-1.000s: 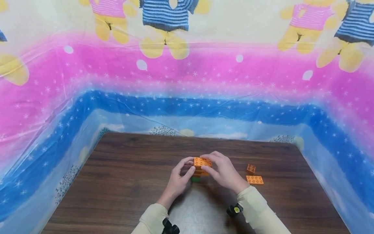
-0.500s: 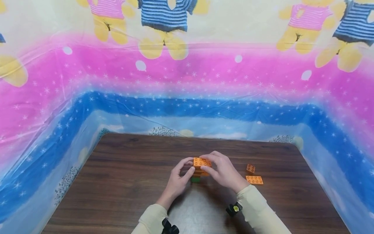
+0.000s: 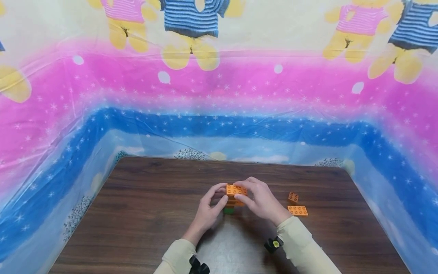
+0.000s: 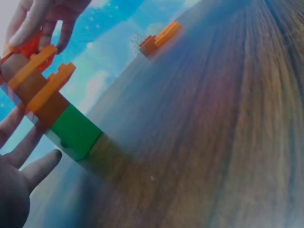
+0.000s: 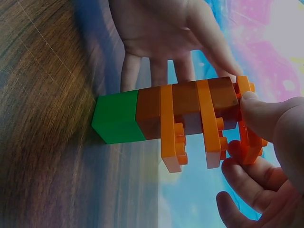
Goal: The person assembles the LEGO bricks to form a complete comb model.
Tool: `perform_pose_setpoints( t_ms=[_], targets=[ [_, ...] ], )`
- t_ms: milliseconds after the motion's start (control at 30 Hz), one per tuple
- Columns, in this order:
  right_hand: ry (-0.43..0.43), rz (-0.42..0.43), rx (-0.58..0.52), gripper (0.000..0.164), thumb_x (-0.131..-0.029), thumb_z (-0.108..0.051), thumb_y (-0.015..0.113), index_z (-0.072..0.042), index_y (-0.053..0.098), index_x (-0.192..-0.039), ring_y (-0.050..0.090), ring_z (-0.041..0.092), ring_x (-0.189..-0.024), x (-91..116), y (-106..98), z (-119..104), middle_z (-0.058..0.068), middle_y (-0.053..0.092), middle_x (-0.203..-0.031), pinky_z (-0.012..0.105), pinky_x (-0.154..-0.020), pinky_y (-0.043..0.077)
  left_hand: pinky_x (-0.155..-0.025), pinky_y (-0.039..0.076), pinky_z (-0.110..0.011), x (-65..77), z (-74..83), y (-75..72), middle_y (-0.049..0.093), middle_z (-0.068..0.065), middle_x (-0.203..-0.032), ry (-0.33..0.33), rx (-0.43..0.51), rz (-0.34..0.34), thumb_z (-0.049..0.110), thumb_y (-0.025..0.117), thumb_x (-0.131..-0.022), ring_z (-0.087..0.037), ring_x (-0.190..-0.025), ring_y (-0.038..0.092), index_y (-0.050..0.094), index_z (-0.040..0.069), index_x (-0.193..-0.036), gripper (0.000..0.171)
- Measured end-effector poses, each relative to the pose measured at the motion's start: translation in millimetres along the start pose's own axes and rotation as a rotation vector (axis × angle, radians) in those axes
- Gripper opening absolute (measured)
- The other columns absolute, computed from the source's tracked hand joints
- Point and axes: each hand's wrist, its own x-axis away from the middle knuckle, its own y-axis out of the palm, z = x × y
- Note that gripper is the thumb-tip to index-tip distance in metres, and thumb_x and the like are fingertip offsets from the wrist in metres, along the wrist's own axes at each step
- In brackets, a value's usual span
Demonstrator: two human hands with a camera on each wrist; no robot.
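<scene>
A tower of toy building bricks stands on the table, built on a green block. Above it, brown blocks alternate with thin orange bricks that jut out to one side. My right hand pinches the topmost orange brick between thumb and fingers, right at the upper brown block. Around the tower's left side curves my left hand, its thumb near and index finger beyond; its other fingers lie behind the stack in the right wrist view.
To the right on the dark wooden table lie a small brown brick and a long orange brick. A printed cloth hangs round the table's back and sides.
</scene>
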Motion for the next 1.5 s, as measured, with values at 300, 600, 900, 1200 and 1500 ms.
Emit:
perform_pose_setpoints(
  t_ms=[300, 600, 900, 1200, 1500],
  targets=[
    [-0.019, 0.015, 0.008, 0.037, -0.098, -0.024, 0.077, -0.014, 0.072, -0.134, 0.063, 0.011, -0.094, -1.0, 0.1, 0.2, -0.001, 0.069, -0.111, 0.046, -0.078, 0.058, -0.102, 0.052, -0.051, -6.9, 9.2, 2.2, 0.069, -0.001, -0.125, 0.032, -0.028, 0.024, 0.023, 0.064, -0.106, -0.021, -0.12, 0.067, 0.063, 0.019, -0.14, 0.034],
    [0.003, 0.003, -0.004, 0.038, -0.097, -0.025, 0.078, -0.012, 0.072, -0.133, 0.063, 0.011, -0.094, -1.4, -0.9, -1.1, 0.0, 0.069, -0.111, 0.044, -0.078, 0.059, -0.101, 0.052, -0.055, -7.1, 10.3, 2.1, 0.07, -0.004, -0.121, 0.033, -0.01, 0.026, 0.018, 0.065, -0.105, -0.025, -0.117, 0.069, 0.065, 0.018, -0.135, 0.03],
    [0.007, -0.008, 0.0, 0.037, -0.098, -0.024, 0.078, -0.011, 0.073, -0.132, 0.061, 0.011, -0.089, -3.3, -3.0, -2.6, 0.0, 0.069, -0.109, 0.035, -0.073, 0.057, -0.101, 0.052, -0.056, -7.3, 9.6, 3.4, 0.07, -0.003, -0.12, 0.035, -0.003, 0.027, 0.018, 0.065, -0.106, -0.025, -0.116, 0.069, 0.065, 0.023, -0.135, 0.03],
    [0.002, -0.01, 0.03, 0.035, -0.097, -0.021, 0.078, -0.011, 0.073, -0.131, 0.058, 0.01, -0.086, -3.0, -2.4, -2.6, 0.0, 0.067, -0.107, 0.027, -0.07, 0.052, -0.101, 0.052, -0.054, -5.4, 7.8, 5.0, 0.07, -0.004, -0.122, 0.031, -0.005, 0.032, 0.02, 0.066, -0.105, -0.026, -0.115, 0.069, 0.064, 0.018, -0.137, 0.031],
    [0.018, 0.029, -0.02, 0.032, -0.097, -0.021, 0.078, -0.013, 0.075, -0.128, 0.059, 0.009, -0.089, -1.4, 4.6, 1.0, -0.002, 0.067, -0.108, 0.041, -0.077, 0.057, -0.102, 0.051, -0.052, -4.2, 6.8, 5.7, 0.069, -0.002, -0.123, 0.019, -0.002, 0.031, 0.021, 0.064, -0.106, -0.023, -0.118, 0.068, 0.062, 0.014, -0.138, 0.033]
  ],
)
